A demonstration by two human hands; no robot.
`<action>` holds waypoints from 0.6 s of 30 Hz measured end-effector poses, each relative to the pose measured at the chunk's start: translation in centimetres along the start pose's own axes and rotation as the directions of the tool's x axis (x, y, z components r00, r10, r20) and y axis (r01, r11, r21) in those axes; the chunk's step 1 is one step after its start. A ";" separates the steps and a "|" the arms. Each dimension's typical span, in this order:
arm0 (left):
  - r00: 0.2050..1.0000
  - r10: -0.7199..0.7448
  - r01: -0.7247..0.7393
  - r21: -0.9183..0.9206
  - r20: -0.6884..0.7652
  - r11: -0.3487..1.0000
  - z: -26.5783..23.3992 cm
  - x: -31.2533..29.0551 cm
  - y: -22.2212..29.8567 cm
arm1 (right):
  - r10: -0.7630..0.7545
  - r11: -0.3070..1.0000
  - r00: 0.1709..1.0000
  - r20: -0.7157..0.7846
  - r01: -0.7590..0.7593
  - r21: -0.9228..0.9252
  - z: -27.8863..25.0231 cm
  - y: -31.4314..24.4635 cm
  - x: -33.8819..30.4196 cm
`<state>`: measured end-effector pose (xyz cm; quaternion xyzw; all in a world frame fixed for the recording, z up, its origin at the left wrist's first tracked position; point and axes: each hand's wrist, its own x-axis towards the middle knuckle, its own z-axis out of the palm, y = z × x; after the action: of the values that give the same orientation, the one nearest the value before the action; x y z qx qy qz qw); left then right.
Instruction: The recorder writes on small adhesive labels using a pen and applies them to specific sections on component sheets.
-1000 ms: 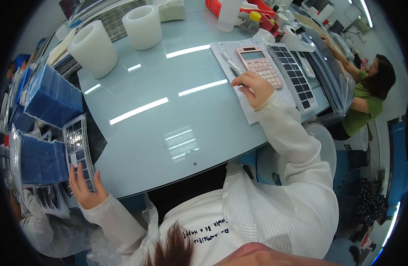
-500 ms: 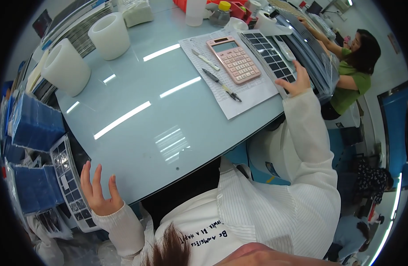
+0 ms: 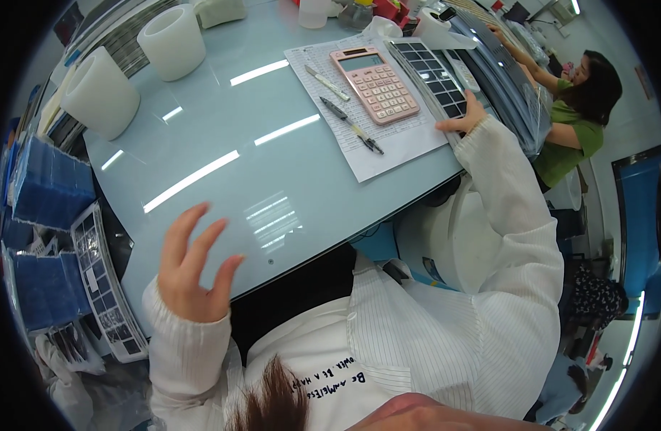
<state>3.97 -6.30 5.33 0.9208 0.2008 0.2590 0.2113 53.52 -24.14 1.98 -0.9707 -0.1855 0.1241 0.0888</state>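
My right hand (image 3: 465,119) is at the near end of a long white-edged panel with rows of dark squares (image 3: 432,72), thumb at its left edge and fingers round the other side. Part of the grip is hidden. Over the near left of the glassy table (image 3: 201,165), my left hand (image 3: 195,269) hangs with fingers apart and nothing in them. Beside the panel, a pink calculator (image 3: 375,85) lies on printed sheets (image 3: 388,154). A dark pen (image 3: 352,126) and a light slim pen-like tool (image 3: 327,83) lie to its left.
Two white rolls (image 3: 100,93) stand at the far left. Below them are blue stacks (image 3: 51,183) and another panel of dark squares (image 3: 107,284). Grey folders (image 3: 499,79) are piled at the right, beyond which a person in green (image 3: 578,136) works.
My right hand has come down onto the panel's near end. My left hand has moved right and up, from the table's left edge to over its surface. The view has shifted slightly.
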 end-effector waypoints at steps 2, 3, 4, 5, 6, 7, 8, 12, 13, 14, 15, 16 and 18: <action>0.984 0.055 -0.022 -0.186 0.172 0.982 1.3 2.2 1.6 | -0.047 0.995 0.999 -0.007 0.048 0.089 -0.9 1.0 -0.2; 0.970 0.077 0.003 -0.325 0.232 0.946 2.3 2.9 2.3 | -0.028 0.984 0.999 0.028 0.022 0.174 -1.6 1.3 -0.5; 0.950 0.119 0.029 -0.463 0.288 0.886 4.0 3.9 2.6 | 0.001 0.966 0.998 0.060 -0.016 0.257 -2.4 2.0 -0.7; 0.907 0.104 0.159 -0.562 0.407 0.812 5.3 5.3 3.6 | 0.031 0.940 0.995 0.092 -0.060 0.336 -3.0 3.1 -0.6; 0.844 0.116 0.293 -0.632 0.523 0.717 6.9 6.8 4.8 | 0.040 0.938 0.995 0.091 -0.069 0.340 -3.2 5.0 0.0; 0.847 0.130 0.350 -0.726 0.515 0.592 9.6 7.9 5.9 | 0.083 0.900 0.989 0.122 -0.127 0.416 -3.0 7.1 1.0; 0.851 0.139 0.400 -0.797 0.506 0.452 12.1 8.9 7.0 | 0.119 0.854 0.980 0.158 -0.182 0.488 -2.6 8.4 1.8; 0.745 0.095 0.662 -0.750 0.660 0.014 20.8 15.9 11.8 | 0.112 0.807 0.983 0.143 -0.173 0.564 -1.2 8.8 3.3; 0.715 -0.002 0.698 -0.713 0.699 -0.064 22.1 17.4 13.0 | 0.120 0.801 0.983 0.143 -0.180 0.570 -1.2 8.1 3.2; 0.671 -0.094 0.722 -0.677 0.736 -0.143 23.0 18.7 14.0 | 0.060 0.878 0.990 0.131 -0.115 0.466 -1.6 7.4 3.0; 0.670 -0.086 0.726 -0.675 0.738 -0.134 23.8 19.9 14.5 | -0.002 0.935 0.992 0.124 -0.042 0.351 -2.0 7.0 3.2; 0.655 -0.140 0.704 -0.667 0.742 -0.244 24.5 21.0 14.8 | 0.003 0.932 0.993 0.120 -0.046 0.359 -1.8 6.8 3.9; 0.692 -0.084 0.633 -0.660 0.717 -0.405 25.3 21.9 15.5 | 0.019 0.984 1.000 0.011 -0.021 0.175 -0.8 7.1 5.6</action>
<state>39.40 -15.86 1.86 0.2899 0.1886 0.0469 0.9371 61.16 -28.59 0.02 -0.9605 -0.1644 0.1453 0.1714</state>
